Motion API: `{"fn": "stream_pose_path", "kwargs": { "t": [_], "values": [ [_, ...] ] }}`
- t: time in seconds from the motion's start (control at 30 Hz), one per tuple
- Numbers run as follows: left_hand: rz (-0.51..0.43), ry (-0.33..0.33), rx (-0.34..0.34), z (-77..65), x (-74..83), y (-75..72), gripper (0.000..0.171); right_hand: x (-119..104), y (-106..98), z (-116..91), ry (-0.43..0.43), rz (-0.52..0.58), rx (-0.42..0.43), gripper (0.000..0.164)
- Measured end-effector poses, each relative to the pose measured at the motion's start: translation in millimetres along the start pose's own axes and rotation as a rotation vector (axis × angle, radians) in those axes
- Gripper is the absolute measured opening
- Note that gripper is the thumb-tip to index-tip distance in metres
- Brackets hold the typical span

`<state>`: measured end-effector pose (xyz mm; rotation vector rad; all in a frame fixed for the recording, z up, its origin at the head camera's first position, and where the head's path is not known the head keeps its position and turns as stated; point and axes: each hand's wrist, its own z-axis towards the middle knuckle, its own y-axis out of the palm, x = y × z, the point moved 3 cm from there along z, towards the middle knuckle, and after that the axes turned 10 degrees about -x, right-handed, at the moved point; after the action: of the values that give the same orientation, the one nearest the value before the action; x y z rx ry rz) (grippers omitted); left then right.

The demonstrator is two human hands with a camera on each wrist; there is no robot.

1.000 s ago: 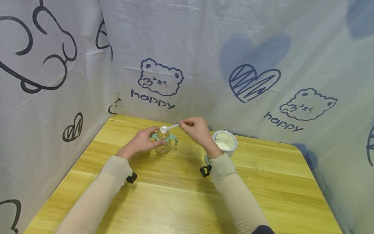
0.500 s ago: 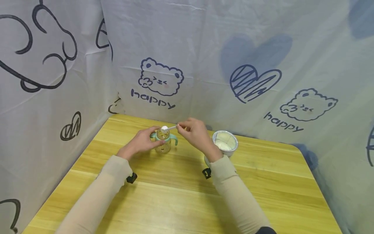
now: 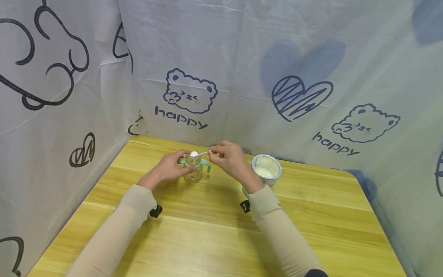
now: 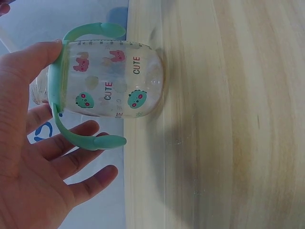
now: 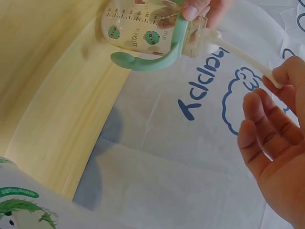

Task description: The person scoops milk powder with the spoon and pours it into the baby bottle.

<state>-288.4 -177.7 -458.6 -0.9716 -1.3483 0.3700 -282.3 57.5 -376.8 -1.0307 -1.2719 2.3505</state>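
My left hand grips a clear baby bottle by its neck ring, thumb on the near side. The other fingers spread loosely beside one of the two mint-green handles. The bottle stands upright on the wooden table, its mouth uncapped. Between thumb and forefinger, my right hand pinches the thin handle of a white scoop. The scoop's bowl is right at the bottle's mouth, appearing turned over; its inside is hidden.
An open tin of pale powder stands on the table behind my right wrist; its printed side shows in the right wrist view. A patterned white cloth hangs behind the table and along its left side.
My right hand has turned and shifted slightly left, tipping the scoop over at the bottle's mouth. Powder showed in the scoop earlier. The left hand and bottle have stayed in place.
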Motion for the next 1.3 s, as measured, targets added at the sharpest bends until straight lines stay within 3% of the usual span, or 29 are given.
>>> {"fn": "stream_pose_path", "kwargs": {
  "t": [0.7,1.3],
  "values": [
    [-0.009,-0.013,-0.006,1.1,-0.7,1.7,0.076,-1.7,9.8,-6.2,-0.264,-0.236,0.110,0.010],
    [-0.008,-0.033,-0.015,0.0,-1.7,1.0,0.078,-3.4,10.0,-8.0,-0.377,-0.383,0.140,0.007]
  ]
}}
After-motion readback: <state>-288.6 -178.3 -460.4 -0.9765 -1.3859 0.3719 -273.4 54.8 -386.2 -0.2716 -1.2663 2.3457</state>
